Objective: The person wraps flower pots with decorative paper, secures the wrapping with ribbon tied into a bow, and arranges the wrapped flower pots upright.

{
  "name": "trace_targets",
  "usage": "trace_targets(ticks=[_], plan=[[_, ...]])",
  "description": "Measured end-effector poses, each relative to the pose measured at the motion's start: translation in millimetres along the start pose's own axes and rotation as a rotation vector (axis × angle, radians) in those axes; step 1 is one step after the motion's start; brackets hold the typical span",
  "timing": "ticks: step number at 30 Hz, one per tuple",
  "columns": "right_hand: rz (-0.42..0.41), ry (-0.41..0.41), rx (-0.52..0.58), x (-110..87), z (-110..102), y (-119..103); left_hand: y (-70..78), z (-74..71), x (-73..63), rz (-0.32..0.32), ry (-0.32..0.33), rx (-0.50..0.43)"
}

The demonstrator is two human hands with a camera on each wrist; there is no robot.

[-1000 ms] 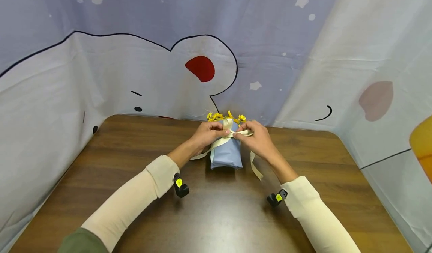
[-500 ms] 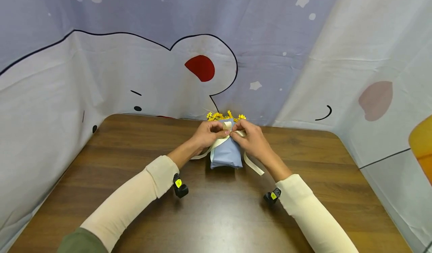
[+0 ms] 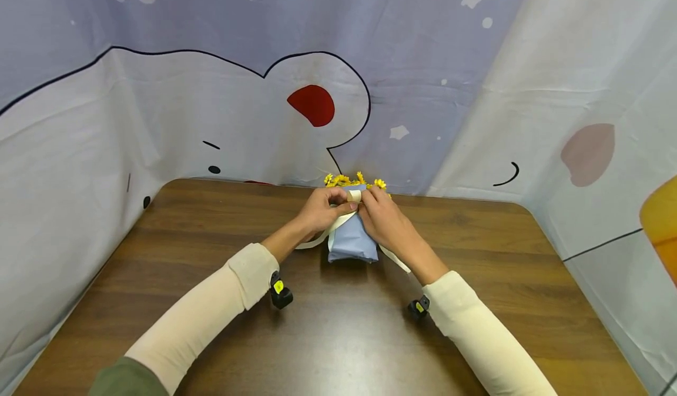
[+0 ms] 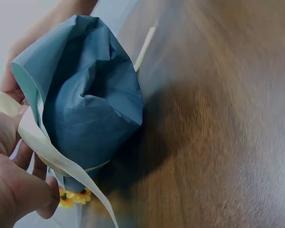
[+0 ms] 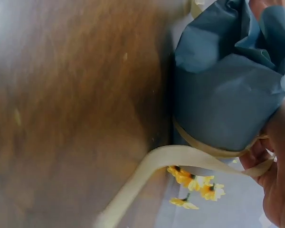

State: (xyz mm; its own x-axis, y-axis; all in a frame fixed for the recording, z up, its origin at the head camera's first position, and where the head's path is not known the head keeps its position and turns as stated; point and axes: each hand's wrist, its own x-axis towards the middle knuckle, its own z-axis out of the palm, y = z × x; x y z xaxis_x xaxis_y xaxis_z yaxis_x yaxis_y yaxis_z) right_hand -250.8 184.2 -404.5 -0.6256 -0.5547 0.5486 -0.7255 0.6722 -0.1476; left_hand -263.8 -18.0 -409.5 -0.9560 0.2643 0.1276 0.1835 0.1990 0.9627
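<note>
A bouquet of yellow flowers point(image 3: 342, 180) in blue wrapping paper point(image 3: 353, 242) lies on the table, blossoms toward the back. A cream ribbon point(image 4: 57, 154) circles the wrap and stands up in a loop point(image 3: 354, 195) between the hands. My left hand point(image 3: 321, 211) pinches the ribbon at the base of that loop. Close beside it, my right hand point(image 3: 388, 220) holds the ribbon with its fingertips; in the right wrist view those fingers point(image 5: 261, 156) are bent on it. One ribbon tail trails left, another hangs to the right point(image 3: 395, 259). The knot is hidden behind the fingers.
A brown wooden table point(image 3: 338, 337) carries the bouquet near its back edge. Behind it hangs a printed fabric backdrop point(image 3: 222, 108). Small black cameras point(image 3: 280, 293) sit at both wrists.
My right hand has moved left, up against my left hand, drawing the right-hand ribbon in with it. The upright loop looks lower. My left hand has stayed nearly still.
</note>
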Motion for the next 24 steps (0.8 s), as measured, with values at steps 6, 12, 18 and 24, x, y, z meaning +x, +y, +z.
trace_targets(ticks=[6,12,18,24], plan=[[-0.045,-0.034,-0.149,4.4,-1.1,-1.5,2.5,1.0,0.3,0.004,-0.004,0.041],[-0.017,-0.058,-0.233,5.0,2.0,-6.6,-1.1,2.1,0.0,-0.017,0.006,-0.012],[0.071,-0.091,-0.189,7.9,6.3,-10.6,-4.4,1.6,-0.6,-0.018,0.010,-0.033],[0.118,-0.047,-0.049,8.5,10.3,-8.5,-3.8,2.0,-2.9,-0.012,0.021,-0.041]])
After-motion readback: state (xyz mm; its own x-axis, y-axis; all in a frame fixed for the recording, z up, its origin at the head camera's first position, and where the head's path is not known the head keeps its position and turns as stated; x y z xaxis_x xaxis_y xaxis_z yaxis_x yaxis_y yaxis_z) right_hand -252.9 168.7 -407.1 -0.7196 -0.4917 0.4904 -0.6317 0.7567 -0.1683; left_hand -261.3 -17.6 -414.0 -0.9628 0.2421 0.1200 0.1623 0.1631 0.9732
